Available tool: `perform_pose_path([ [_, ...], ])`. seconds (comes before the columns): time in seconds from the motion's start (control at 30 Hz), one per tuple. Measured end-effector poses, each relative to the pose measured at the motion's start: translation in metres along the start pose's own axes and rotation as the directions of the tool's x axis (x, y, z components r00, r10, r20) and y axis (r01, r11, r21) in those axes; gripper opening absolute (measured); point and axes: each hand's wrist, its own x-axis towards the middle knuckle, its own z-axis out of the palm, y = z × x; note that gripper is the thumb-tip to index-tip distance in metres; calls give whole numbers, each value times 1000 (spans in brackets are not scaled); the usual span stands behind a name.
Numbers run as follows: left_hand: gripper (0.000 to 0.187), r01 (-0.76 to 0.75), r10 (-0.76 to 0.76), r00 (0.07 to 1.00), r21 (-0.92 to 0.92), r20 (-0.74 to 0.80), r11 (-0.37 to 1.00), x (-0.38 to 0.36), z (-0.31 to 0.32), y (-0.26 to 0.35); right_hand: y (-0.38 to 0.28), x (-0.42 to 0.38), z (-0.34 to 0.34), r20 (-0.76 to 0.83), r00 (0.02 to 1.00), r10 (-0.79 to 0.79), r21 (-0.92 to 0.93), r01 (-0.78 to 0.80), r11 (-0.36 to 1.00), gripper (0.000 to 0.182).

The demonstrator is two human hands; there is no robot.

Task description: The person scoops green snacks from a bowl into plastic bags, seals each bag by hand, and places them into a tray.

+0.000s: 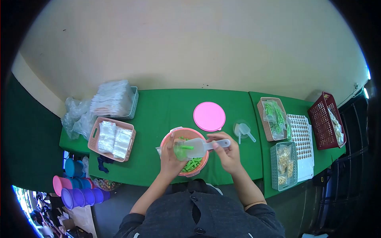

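Note:
My right hand (pixel 226 152) grips the handle of a translucent white plastic scoop (pixel 197 148), tilted toward the left. A green stick-shaped piece (pixel 186 147) lies at the scoop's mouth. My left hand (pixel 170 158) is wrapped around a small clear container (pixel 180 154), a cup or a bag, with green at its bottom. The scoop's mouth meets the container's opening. Both are above an orange-pink tub (pixel 204 160) holding green stick-shaped pieces (pixel 192 164). Behind the tub lies a round pink lid (pixel 209 116).
Left stand a basket of clear bags (pixel 93 137) and a basket of stacked packaging (pixel 135 104). Other scoops (pixel 245 129) lie right of the tub. Farther right are baskets of filled packets (pixel 260 115) (pixel 274 168), a sticker sheet (pixel 300 137) and a maroon basket (pixel 317 123).

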Motion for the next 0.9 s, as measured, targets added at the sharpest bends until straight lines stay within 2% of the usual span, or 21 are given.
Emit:
perform_pose_path([
  [0.07, 105, 104, -107, 994, -117, -15, 988, -4, -1, -14, -5, -5, 0, -136, 990, -32, 98, 46, 994, 23],
  [0.1, 105, 109, -112, 994, -117, -18, 987, -3, -8, -14, -4, -3, -4, -131, 991, -30, 98, 43, 994, 23],
  [0.17, 95, 256, -260, 961, -48, -100, 965, 3, -24, -13, 5, 3, -10, -208, 978, 1, 36, 7, 999, 25],
  [0.2, 95, 262, -266, 959, -46, -103, 964, 6, -31, -15, 12, 8, -5, -206, 976, 72, -12, -76, 997, 25],
  [0.23, 88, 237, -230, 941, 1, -248, 971, 8, -37, -19, 27, 9, -2, -200, 977, 75, -10, -79, 997, 25],
  [0.27, 80, 217, -180, 905, 53, -385, 975, 10, -42, -22, 48, 8, -1, -131, 979, 156, -164, -176, 971, 24],
  [0.3, 80, 218, -180, 904, 56, -388, 974, 11, -45, -26, 67, 8, 1, -75, 967, 242, -320, -253, 913, 22],
  [0.33, 79, 280, -222, 891, 96, -396, 955, 11, -47, -30, 79, 9, 6, -71, 968, 240, -321, -251, 914, 22],
  [0.37, 77, 342, -264, 875, 133, -407, 930, 9, -46, -34, 90, 9, 11, -36, 972, 231, -403, -226, 887, 20],
  [0.43, 75, 370, -302, 885, 140, -355, 918, 2, -38, -46, 116, 12, 18, 7, 974, 225, -481, -194, 855, 19],
  [0.5, 74, 395, -339, 891, 149, -303, 906, -9, -24, -61, 149, 16, 22, 109, 945, 307, -611, -180, 771, 23],
  [0.53, 72, 438, -396, 881, 127, -258, 890, -17, -14, -67, 163, 17, 26, 145, 957, 252, -738, -65, 672, 21],
  [0.57, 69, 480, -453, 867, 106, -208, 871, -26, -5, -73, 175, 16, 29, 146, 957, 252, -738, -65, 672, 21],
  [0.6, 69, 482, -454, 866, 105, -208, 870, -29, 1, -77, 179, 18, 37, 196, 942, 273, -894, 58, 443, 18],
  [0.63, 67, 480, -451, 863, 88, -226, 873, -33, 8, -80, 180, 20, 41, 237, 922, 307, -966, 189, 179, 16],
  [0.67, 65, 478, -449, 859, 72, -244, 875, -39, 12, -83, 183, 24, 40, 238, 920, 311, -965, 189, 180, 16],
  [0.73, 63, 485, -453, 857, 88, -246, 870, -36, 9, -79, 189, 31, 38, 457, 880, 134, -889, 457, 28, 11],
  [0.77, 61, 487, -451, 856, 102, -252, 867, -33, 8, -76, 190, 35, 33, 458, 878, 135, -888, 459, 28, 11],
  [0.83, 60, 495, -460, 851, 94, -252, 864, -33, 8, -74, 181, 42, 22, 499, 853, 156, -855, 456, 246, 12],
  [0.87, 60, 502, -469, 847, 88, -249, 860, -33, 8, -73, 174, 42, 16, 503, 851, 153, -853, 460, 245, 12],
  [0.9, 60, 504, -469, 846, 90, -254, 859, -33, 8, -74, 152, 41, 15, 509, 800, 318, -856, 429, 290, 11],
])
